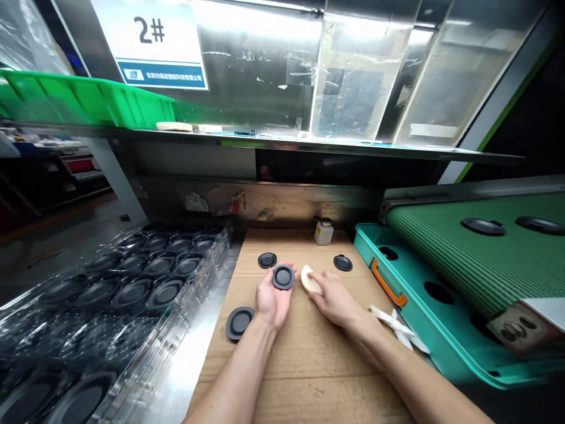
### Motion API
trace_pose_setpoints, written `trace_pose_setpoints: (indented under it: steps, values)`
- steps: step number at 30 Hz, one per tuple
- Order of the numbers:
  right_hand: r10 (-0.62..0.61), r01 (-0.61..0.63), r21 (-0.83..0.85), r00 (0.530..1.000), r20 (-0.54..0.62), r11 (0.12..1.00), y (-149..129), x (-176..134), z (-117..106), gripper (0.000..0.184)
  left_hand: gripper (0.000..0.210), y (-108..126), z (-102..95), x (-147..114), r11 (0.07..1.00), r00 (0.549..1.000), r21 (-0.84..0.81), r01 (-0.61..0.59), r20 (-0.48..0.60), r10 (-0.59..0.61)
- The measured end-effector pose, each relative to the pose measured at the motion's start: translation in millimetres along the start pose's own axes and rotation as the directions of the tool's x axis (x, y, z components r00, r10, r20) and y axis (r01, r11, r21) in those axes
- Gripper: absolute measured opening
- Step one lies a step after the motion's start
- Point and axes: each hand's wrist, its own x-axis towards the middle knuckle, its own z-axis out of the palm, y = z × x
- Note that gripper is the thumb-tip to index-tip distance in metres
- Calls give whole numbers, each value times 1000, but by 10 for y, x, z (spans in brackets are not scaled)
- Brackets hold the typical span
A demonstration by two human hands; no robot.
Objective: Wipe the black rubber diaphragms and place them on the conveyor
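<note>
My left hand (272, 300) is palm up over the cardboard, with its fingers around a round black plastic lid (283, 277) that has a raised rim. Just to the right, my right hand (333, 297) pinches a cream-coloured round pad (310, 280), held a little apart from the lid. Similar black parts lie on the cardboard: a small lid (267, 260) behind my left hand, another lid (343, 262) behind my right hand, and a larger black disc (241, 323) beside my left wrist.
Cardboard (326, 377) covers the worktop. A small white bottle (323, 234) with a dark cap stands at the back. White strips (399, 327) lie by a teal bin (428, 338), under a green conveyor belt (441, 235) carrying black parts. Clear trays (150, 330) of black parts fill the left.
</note>
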Motion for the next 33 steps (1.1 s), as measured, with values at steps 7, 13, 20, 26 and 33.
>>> trace_pose_setpoints:
  steps: [7, 13, 20, 26, 33]
  values:
    - [-185, 220, 199, 966, -182, 955, -353, 101, 141, 31, 34, -86, 32, -50, 996, 996, 60, 61, 56, -64]
    - [-105, 108, 5, 974, -201, 994, -484, -17, 109, 31, 36, -152, 50, -91, 985, 986, 117, 126, 94, -138]
    - [-76, 62, -99, 986, -149, 993, -493, -81, 65, 36, 38, -169, 21, -77, 975, 979, 177, 133, 128, -157]
    - [-62, 68, 13, 966, -253, 998, -378, -12, 42, 37, 39, -218, 51, -97, 973, 970, 189, 132, 178, -166]
    - [47, -15, 232, 990, -132, 973, -420, -52, 137, 26, 31, -308, 62, -127, 979, 992, 199, 38, 113, -61]
